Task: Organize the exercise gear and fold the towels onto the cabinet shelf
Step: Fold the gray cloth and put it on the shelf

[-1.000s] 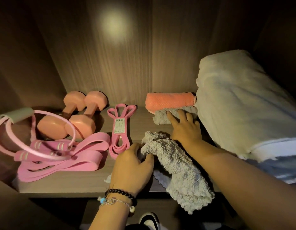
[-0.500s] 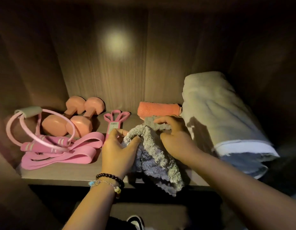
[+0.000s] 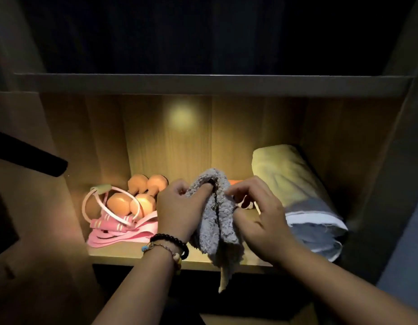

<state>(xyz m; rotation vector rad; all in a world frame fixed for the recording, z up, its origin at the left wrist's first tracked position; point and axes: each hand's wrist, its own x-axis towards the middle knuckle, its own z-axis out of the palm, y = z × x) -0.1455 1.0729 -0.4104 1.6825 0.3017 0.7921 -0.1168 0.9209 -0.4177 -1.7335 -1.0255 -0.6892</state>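
Grip: while both hands work at its top edge, left hand (image 3: 179, 207) grips the grey towel (image 3: 217, 221); right hand (image 3: 257, 216) pinches it.
Towel: held up before the shelf (image 3: 132, 253), tail hanging.
Handling: light, limp; probably best taken at corners.
Around: dumbbells (image 3: 137, 195) left, rolled towel (image 3: 294, 191) right.

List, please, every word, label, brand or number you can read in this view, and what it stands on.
None can be read. No text shows on the grey towel, the dumbbells, the pink bands or the rolled towel.
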